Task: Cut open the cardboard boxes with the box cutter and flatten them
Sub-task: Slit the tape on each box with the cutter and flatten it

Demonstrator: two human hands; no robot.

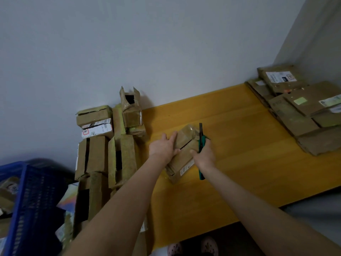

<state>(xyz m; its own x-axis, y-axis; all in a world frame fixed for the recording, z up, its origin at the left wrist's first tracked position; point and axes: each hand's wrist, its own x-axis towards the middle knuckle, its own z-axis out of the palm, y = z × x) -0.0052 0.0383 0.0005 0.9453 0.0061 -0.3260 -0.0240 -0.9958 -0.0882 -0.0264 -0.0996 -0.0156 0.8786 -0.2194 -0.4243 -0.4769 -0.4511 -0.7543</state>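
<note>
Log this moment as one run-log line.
left hand rests on cardboard box | right hand grips box cutter | box unflattened on yellow table | flattened boxes far right

Blue crate point(36, 200) blurred, cut off left, flattened boxes point(302, 117) cut off right

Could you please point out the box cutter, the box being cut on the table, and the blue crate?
box cutter point(202, 140): head view, on its green handle, just below the blade.
box point(185, 136): head view, on its taped top face.
blue crate point(35, 200): head view, on its slatted side wall.
</note>
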